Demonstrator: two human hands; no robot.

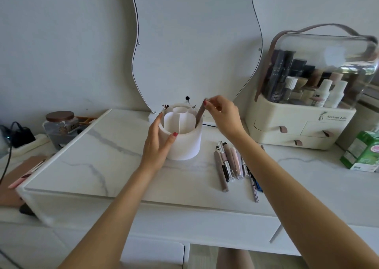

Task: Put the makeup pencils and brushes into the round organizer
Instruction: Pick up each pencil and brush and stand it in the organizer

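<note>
head view, organizer: the round organizer (184, 137) is seen standing upright on the marble tabletop (114, 156), white, with curved inner dividers around a central tube.
head view, left hand: the left hand (158, 145) is wrapped against the organizer's left wall, fingers spread wide around the curve, thumb laid on the front face near the rim; the body is steadied, not lifted.
head view, right hand: the right hand (223, 115) is pinched narrow on the top end of a brown pencil (200, 115), whose lower end is already inside the right-hand compartment; the pencil is tilted, leaning toward the fingertips.
head view, remaining pencils: a loose row of pencils and slim tubes (231, 162) is laid flat on the tabletop below the right wrist, just beside the organizer, partly hidden by the forearm.
head view, already stored: a few tips (165, 106) are seen beyond the left fingers at the organizer's back rim; what they are cannot be told.
handling: the pencil is judged light, stiff and smooth, likely to slip in a loose pinch; a hold near the upper end is suited to a straight drop. the organizer is judged light and easily tipped or turned, so the bracing hand is of use.
edges: the compartment mouth is narrow, bounded by outer wall and divider; a catch on the rim is possible.
open room: free tabletop is left in front of the left wrist; the cosmetic case (301, 123) stands beyond the right hand, well apart.
</note>
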